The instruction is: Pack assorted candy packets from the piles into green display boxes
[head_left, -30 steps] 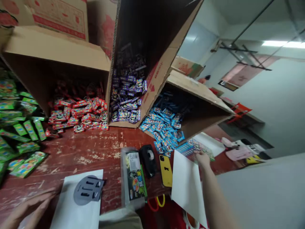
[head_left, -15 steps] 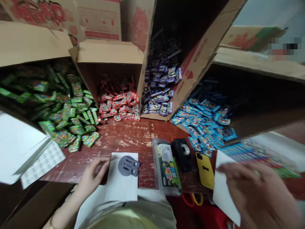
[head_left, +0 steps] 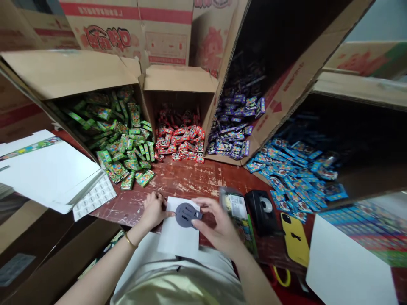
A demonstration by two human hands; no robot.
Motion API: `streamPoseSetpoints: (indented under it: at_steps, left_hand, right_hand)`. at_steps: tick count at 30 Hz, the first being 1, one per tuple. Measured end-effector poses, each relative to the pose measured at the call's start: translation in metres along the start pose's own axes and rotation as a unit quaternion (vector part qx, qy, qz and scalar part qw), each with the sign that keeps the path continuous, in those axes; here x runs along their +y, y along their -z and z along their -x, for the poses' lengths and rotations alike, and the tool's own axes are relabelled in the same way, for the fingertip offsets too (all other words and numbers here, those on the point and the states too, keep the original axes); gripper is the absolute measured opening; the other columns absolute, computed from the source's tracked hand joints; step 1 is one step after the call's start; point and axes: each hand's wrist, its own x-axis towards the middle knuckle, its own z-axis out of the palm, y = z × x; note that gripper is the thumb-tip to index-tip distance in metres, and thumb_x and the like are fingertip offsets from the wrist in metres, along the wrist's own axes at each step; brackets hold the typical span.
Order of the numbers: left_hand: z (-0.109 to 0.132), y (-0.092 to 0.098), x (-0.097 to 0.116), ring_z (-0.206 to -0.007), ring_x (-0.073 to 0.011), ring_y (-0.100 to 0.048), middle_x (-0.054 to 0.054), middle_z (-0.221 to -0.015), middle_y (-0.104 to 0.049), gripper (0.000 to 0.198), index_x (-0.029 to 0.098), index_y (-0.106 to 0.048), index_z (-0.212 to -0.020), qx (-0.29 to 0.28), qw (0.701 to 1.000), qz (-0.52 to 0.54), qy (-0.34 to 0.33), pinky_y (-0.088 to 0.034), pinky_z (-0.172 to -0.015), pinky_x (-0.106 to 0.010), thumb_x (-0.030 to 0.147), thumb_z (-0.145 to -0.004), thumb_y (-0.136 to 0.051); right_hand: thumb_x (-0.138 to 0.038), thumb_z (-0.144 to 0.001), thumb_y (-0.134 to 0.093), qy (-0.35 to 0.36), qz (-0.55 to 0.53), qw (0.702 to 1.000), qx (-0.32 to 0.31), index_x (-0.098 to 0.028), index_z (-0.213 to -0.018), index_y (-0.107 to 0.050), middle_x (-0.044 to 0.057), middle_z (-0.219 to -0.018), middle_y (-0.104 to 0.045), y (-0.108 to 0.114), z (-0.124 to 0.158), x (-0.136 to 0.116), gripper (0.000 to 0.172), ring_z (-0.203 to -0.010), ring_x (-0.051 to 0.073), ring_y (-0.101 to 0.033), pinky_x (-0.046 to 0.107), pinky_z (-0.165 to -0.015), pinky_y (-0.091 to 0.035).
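Observation:
A white rectangular card or flat box (head_left: 178, 241) lies at the table's front edge, reaching over my lap. On its upper part rests a flat grey round piece (head_left: 184, 215) with slots and a tab on its right side. My left hand (head_left: 155, 212) grips the card's left edge, fingers curled, with the thumb on top at the grey piece's rim. From the right, my right hand (head_left: 219, 224) closes on the grey piece, thumb on its lower right and fingers at the card's upper right corner. The right fingertips are partly blurred.
Open cartons spill green (head_left: 127, 148), red (head_left: 181, 142), purple (head_left: 233, 127) and blue (head_left: 292, 178) small packets. To the right are a clear-wrapped package (head_left: 237, 207), a black tape dispenser (head_left: 262, 212), a yellow phone (head_left: 295, 239) and white sheets (head_left: 349, 262). More sheets (head_left: 54, 173) lie left.
My right hand has left the white sheet at the right and come to the grey piece. My left thumb now presses over the card. The view has shifted left.

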Motion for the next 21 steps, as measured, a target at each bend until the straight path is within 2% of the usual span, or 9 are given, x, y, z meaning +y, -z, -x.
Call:
streamPoseSetpoints:
  at_steps: [3,6,8,11,13,14,17,19,21]
  left_hand:
    - [0.008,-0.002,0.01,-0.073,-0.0231,-0.059,-0.005,-0.072,-0.061,0.028,0.019,-0.059,-0.057,-0.036,0.999,0.032,-0.005,-0.046,-0.07,-0.034,0.041,-0.063,-0.075]
    - [0.018,0.005,0.018,-0.048,-0.0155,-0.053,0.002,-0.049,-0.053,0.028,0.019,-0.055,-0.057,-0.032,0.997,0.067,-0.004,-0.041,-0.049,-0.025,0.038,-0.074,-0.064]
    - [0.023,0.018,0.021,-0.046,-0.0148,-0.053,0.003,-0.048,-0.053,0.028,0.019,-0.052,-0.06,0.018,0.997,0.081,-0.001,-0.039,-0.047,-0.024,0.038,-0.08,-0.056]
    - [0.031,0.044,0.023,-0.066,-0.0179,-0.062,-0.003,-0.069,-0.063,0.021,0.019,-0.054,-0.074,0.118,0.989,0.092,-0.009,-0.048,-0.058,-0.027,0.033,-0.087,-0.046]
    - [0.038,0.053,0.024,-0.086,-0.0199,-0.064,-0.007,-0.09,-0.064,0.013,0.019,-0.057,-0.086,0.171,0.98,0.091,-0.049,-0.051,-0.073,-0.031,0.026,-0.088,-0.046]
    - [0.043,0.053,0.026,-0.092,-0.0203,-0.062,-0.009,-0.097,-0.062,0.011,0.019,-0.059,-0.09,0.187,0.974,0.086,-0.093,-0.051,-0.078,-0.032,0.022,-0.087,-0.048]
    - [0.06,0.038,0.039,-0.094,-0.0205,-0.061,-0.01,-0.102,-0.059,0.021,0.021,-0.062,-0.101,0.187,0.945,0.053,-0.263,-0.053,-0.079,-0.033,0.013,-0.084,-0.054]
    - [0.072,0.028,0.054,-0.094,-0.0214,-0.061,-0.012,-0.103,-0.059,0.027,0.019,-0.061,-0.109,0.146,0.935,0.028,-0.321,-0.054,-0.077,-0.032,0.012,-0.083,-0.056]
    - [0.082,0.028,0.071,-0.096,-0.0224,-0.062,-0.013,-0.105,-0.061,0.029,0.017,-0.059,-0.113,0.096,0.933,0.017,-0.345,-0.055,-0.078,-0.032,0.014,-0.084,-0.056]
  right_hand:
    - [-0.018,-0.068,-0.068,-0.01,0.121,0.992,-0.029,-0.023,-0.125,-0.049,0.01,-0.121,-0.059,-0.03,-0.005,0.024,0.061,-0.114,0.031,-0.053,0.048,-0.094,-0.044]
    - [-0.018,-0.071,-0.065,0.015,0.212,0.977,-0.016,-0.022,-0.127,-0.05,0.012,-0.123,-0.059,-0.042,0.002,0.055,0.057,-0.115,0.033,-0.052,0.05,-0.096,-0.04]
    - [-0.024,-0.076,-0.064,0.03,0.239,0.97,0.034,-0.022,-0.127,-0.052,0.013,-0.122,-0.06,-0.038,0.007,0.072,0.053,-0.114,0.033,-0.053,0.05,-0.096,-0.04]
    - [-0.035,-0.08,-0.063,0.025,0.224,0.965,0.134,-0.021,-0.121,-0.058,0.015,-0.121,-0.061,-0.025,0.008,0.076,0.044,-0.115,0.035,-0.052,0.054,-0.096,-0.04]
    - [-0.041,-0.079,-0.064,0.016,0.157,0.973,0.17,-0.021,-0.112,-0.064,0.015,-0.122,-0.061,-0.024,0.008,0.06,0.038,-0.12,0.037,-0.049,0.057,-0.097,-0.039]
    - [-0.043,-0.078,-0.066,0.011,0.102,0.981,0.163,-0.023,-0.108,-0.066,0.014,-0.123,-0.061,-0.029,0.009,0.047,0.037,-0.122,0.038,-0.048,0.057,-0.097,-0.039]
    - [-0.046,-0.072,-0.073,-0.041,-0.15,0.985,0.079,-0.027,-0.109,-0.067,0.01,-0.124,-0.062,-0.059,0.015,0.003,0.042,-0.122,0.035,-0.05,0.05,-0.095,-0.047]
    - [-0.049,-0.072,-0.072,-0.119,-0.343,0.927,0.09,-0.025,-0.117,-0.063,0.01,-0.119,-0.065,-0.083,0.015,-0.017,0.052,-0.115,0.033,-0.057,0.047,-0.093,-0.05]
    - [-0.049,-0.075,-0.07,-0.184,-0.451,0.864,0.131,-0.022,-0.12,-0.061,0.011,-0.116,-0.067,-0.093,0.009,-0.023,0.053,-0.109,0.032,-0.062,0.046,-0.091,-0.051]
